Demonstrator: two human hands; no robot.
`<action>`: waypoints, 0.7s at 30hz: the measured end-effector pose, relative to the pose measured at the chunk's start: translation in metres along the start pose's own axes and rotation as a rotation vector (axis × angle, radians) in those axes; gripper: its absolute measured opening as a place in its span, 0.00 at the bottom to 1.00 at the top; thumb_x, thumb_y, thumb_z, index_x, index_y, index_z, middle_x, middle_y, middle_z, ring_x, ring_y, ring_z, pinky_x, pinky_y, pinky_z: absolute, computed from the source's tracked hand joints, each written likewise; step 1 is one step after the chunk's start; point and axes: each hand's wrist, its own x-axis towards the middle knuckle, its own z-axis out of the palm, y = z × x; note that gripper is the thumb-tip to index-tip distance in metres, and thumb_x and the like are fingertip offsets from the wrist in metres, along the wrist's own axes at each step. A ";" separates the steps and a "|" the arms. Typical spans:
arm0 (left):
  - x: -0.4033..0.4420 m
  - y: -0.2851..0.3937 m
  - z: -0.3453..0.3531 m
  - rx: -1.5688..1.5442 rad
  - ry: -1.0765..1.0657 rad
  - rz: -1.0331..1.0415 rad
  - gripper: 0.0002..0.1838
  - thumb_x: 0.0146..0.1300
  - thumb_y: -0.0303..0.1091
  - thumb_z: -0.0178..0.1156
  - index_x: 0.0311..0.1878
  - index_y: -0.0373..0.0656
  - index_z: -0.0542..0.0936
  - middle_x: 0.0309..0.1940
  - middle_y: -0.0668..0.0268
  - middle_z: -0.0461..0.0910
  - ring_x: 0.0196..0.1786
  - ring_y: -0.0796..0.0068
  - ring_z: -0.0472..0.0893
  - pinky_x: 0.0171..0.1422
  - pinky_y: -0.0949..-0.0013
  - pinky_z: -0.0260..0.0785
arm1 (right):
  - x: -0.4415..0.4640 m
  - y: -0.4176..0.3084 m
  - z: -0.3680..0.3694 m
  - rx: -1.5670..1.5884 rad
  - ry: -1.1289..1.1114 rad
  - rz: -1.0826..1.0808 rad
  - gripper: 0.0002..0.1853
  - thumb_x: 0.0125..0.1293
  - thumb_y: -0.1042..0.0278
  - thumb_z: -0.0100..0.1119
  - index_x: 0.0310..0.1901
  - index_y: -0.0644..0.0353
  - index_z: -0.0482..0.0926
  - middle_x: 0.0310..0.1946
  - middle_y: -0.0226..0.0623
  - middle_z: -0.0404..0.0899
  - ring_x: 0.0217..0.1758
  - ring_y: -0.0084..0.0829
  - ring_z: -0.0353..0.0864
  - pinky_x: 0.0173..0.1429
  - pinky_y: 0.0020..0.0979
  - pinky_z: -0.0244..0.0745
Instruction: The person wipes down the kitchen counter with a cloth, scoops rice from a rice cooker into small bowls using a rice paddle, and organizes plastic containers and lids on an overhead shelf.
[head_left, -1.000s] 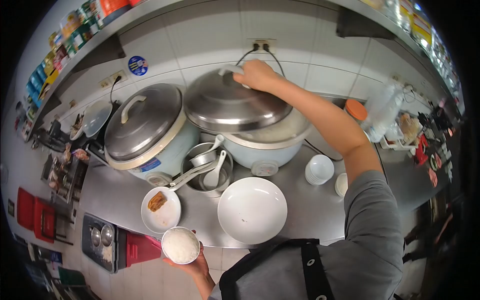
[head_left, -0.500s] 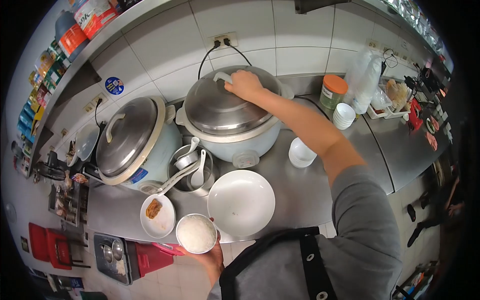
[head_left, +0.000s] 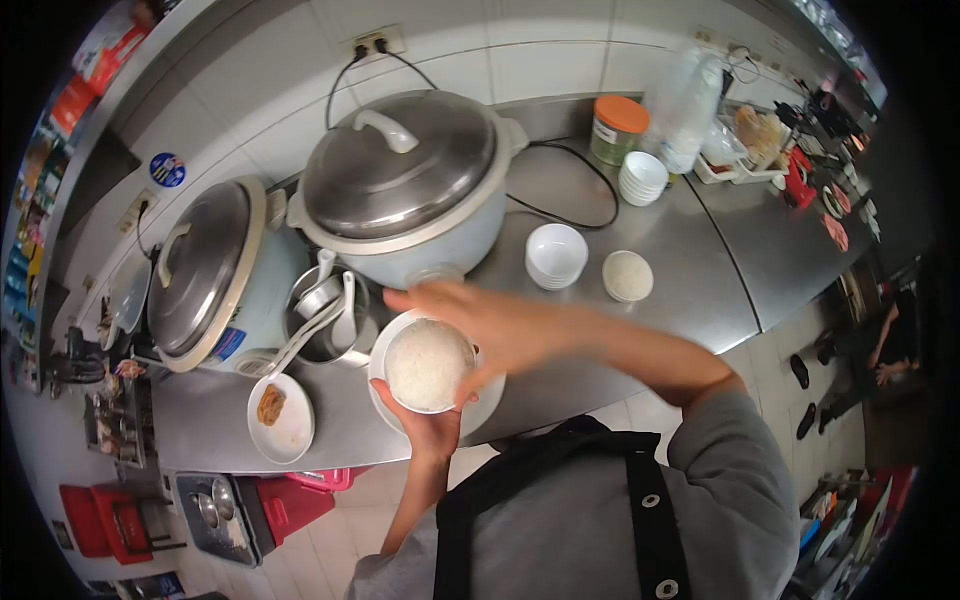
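My left hand (head_left: 432,432) is closed around a small white bowl of rice (head_left: 428,365), holding it up from below and the side. The right hand (head_left: 505,325), slightly blurred, reaches across the bowl's top with thumb and fingers apart; whether it touches the rim I cannot tell. Beneath them, a large white bowl (head_left: 488,408) sits on the steel counter, mostly covered. Behind stands a big rice cooker (head_left: 400,170), its lid on. To the left, a metal pot (head_left: 375,325) holds a white paddle (head_left: 344,318) and other utensils.
A second lidded cooker (head_left: 205,280) stands left. The small plate (head_left: 281,440) bears brownish food. On the right are stacked white bowls (head_left: 556,255), another bowl of rice (head_left: 628,275) and an orange-lidded jar (head_left: 619,130). A person's legs show at far right.
My right hand has left the cooker lid's handle and come down to the rice bowl. The left hand has raised that bowl over the large one. The view has shifted.
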 end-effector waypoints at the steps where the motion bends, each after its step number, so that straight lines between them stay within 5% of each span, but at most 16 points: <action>1: 0.001 -0.008 0.003 -0.021 -0.028 -0.031 0.52 0.63 0.83 0.25 0.74 0.51 0.62 0.65 0.60 0.74 0.57 0.55 0.80 0.41 0.54 0.77 | -0.020 -0.005 0.012 -0.020 0.050 0.037 0.60 0.49 0.58 0.79 0.79 0.55 0.49 0.74 0.52 0.55 0.76 0.52 0.57 0.78 0.47 0.58; 3: 0.006 -0.025 0.012 -0.056 -0.096 -0.098 0.51 0.65 0.82 0.24 0.75 0.50 0.62 0.68 0.60 0.72 0.60 0.55 0.79 0.50 0.53 0.78 | -0.058 -0.007 0.028 -0.069 0.164 0.112 0.62 0.47 0.60 0.81 0.79 0.55 0.47 0.74 0.53 0.54 0.77 0.53 0.55 0.78 0.47 0.58; 6: 0.005 -0.059 0.054 -0.006 0.130 -0.148 0.50 0.65 0.81 0.29 0.75 0.49 0.63 0.68 0.59 0.72 0.67 0.55 0.74 0.66 0.50 0.72 | -0.104 0.001 0.038 0.000 0.478 0.162 0.62 0.46 0.62 0.79 0.80 0.48 0.48 0.71 0.58 0.56 0.75 0.60 0.57 0.76 0.51 0.59; 9: 0.005 -0.099 0.083 0.125 0.057 -0.178 0.48 0.69 0.77 0.28 0.76 0.46 0.62 0.70 0.60 0.70 0.74 0.57 0.66 0.77 0.51 0.58 | -0.158 0.003 0.034 -0.028 0.575 0.199 0.60 0.46 0.63 0.78 0.79 0.50 0.49 0.70 0.58 0.56 0.74 0.59 0.58 0.75 0.50 0.58; 15: 0.013 -0.186 0.147 0.480 -0.301 -0.343 0.51 0.69 0.78 0.27 0.75 0.41 0.63 0.73 0.59 0.66 0.75 0.62 0.65 0.78 0.57 0.55 | -0.288 0.022 0.014 -0.232 0.832 0.274 0.67 0.42 0.60 0.83 0.79 0.59 0.44 0.73 0.57 0.53 0.77 0.57 0.54 0.78 0.48 0.53; 16: 0.018 -0.199 0.154 0.556 -0.387 -0.315 0.49 0.71 0.76 0.27 0.78 0.42 0.57 0.76 0.58 0.61 0.76 0.59 0.63 0.80 0.56 0.53 | -0.308 0.022 0.007 -0.218 0.864 0.303 0.68 0.41 0.59 0.83 0.79 0.59 0.43 0.73 0.57 0.53 0.77 0.57 0.54 0.78 0.48 0.52; 21: 0.081 -0.273 0.137 1.231 -0.207 0.366 0.57 0.60 0.50 0.67 0.80 0.38 0.41 0.81 0.51 0.41 0.81 0.51 0.49 0.83 0.55 0.42 | -0.412 0.034 -0.024 -0.248 0.989 0.416 0.70 0.43 0.58 0.83 0.79 0.61 0.39 0.74 0.58 0.51 0.77 0.55 0.54 0.79 0.47 0.52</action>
